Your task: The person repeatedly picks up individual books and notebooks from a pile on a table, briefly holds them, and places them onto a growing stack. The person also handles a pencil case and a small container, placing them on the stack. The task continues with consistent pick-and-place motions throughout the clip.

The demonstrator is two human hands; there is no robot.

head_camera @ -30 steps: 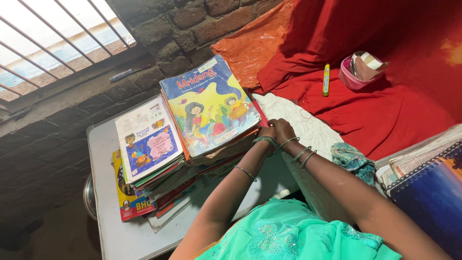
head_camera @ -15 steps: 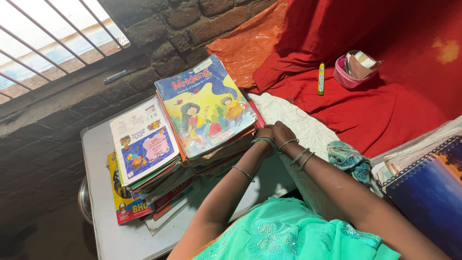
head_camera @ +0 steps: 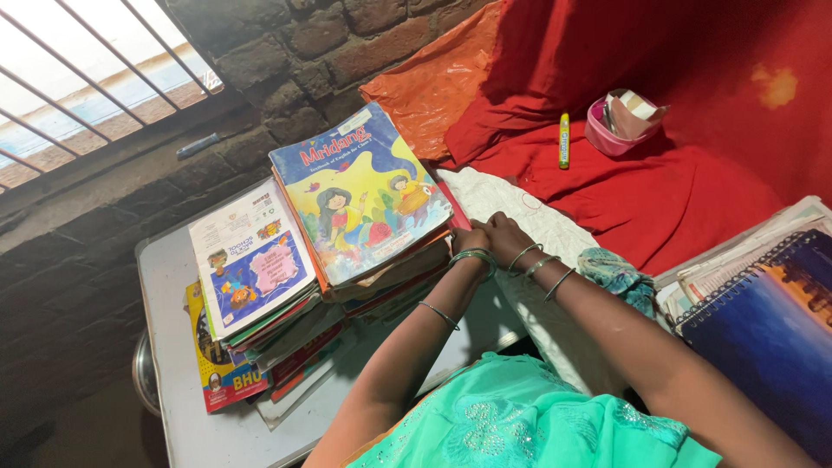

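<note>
Pressing together at the centre of the frame, the left hand (head_camera: 472, 240) and right hand (head_camera: 505, 234) meet, fingers curled against the right edge of a tall stack of worn paperback schoolbooks (head_camera: 347, 251); whether they grip anything cannot be told. Topmost lies a colourful illustrated textbook with a blue and yellow cover (head_camera: 360, 191). That stack rests on a grey table (head_camera: 165, 269) at left centre. Green bangles (head_camera: 539, 264) ring both wrists. A white cloth (head_camera: 555, 234) lies just beside the hands. A blue spiral notebook (head_camera: 763, 321) sits at the right edge, a pink cup (head_camera: 607, 139) at upper right.
</note>
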